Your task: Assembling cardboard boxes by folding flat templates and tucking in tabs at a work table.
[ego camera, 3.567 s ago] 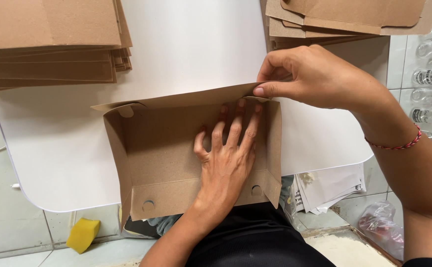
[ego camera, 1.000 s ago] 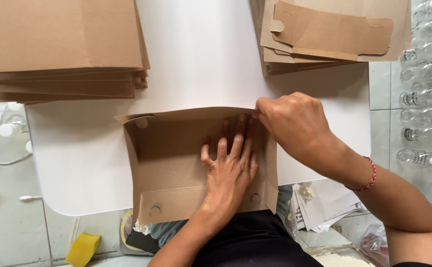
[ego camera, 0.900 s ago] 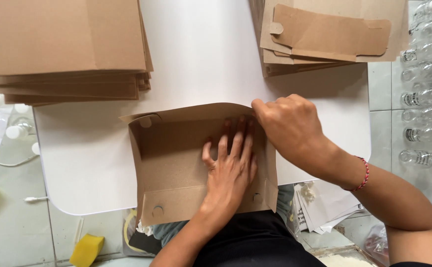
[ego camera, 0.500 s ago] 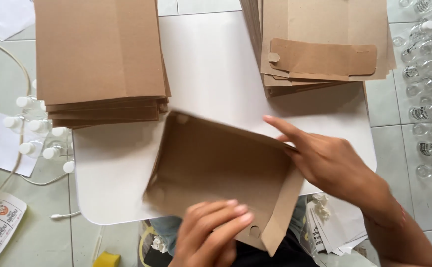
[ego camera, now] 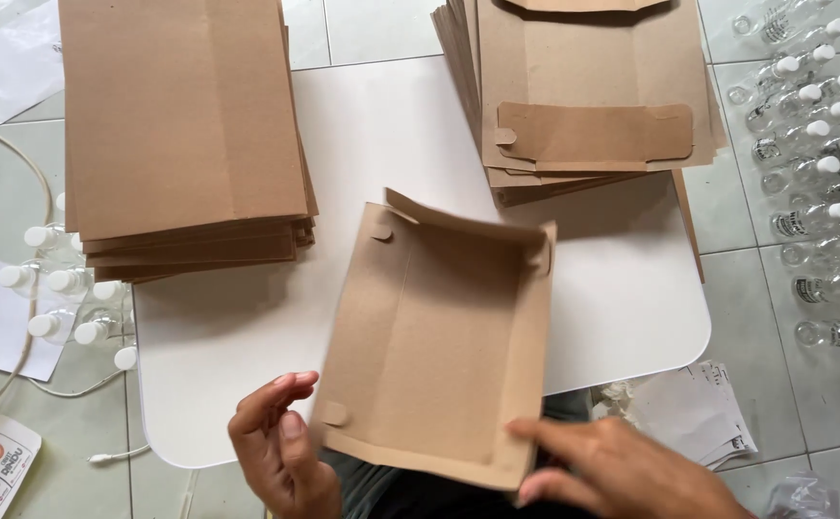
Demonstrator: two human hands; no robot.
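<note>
Starting at the left, small white-capped bottles lie on the tiled floor beside a tall stack of flat cardboard on the white table. Your left hand pinches the folded cardboard tray at its near-left corner, fingers curled. Your right hand grips its near-right edge, fingers together. Beyond, a second cardboard stack, then clear bottles.

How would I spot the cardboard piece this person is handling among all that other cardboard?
Start at the white table, with flat brown stacks at its far left and far right. At its near edge, the left hand and right hand frame the folded tray. Unlike the flat stacks, its sides stand up.
</note>
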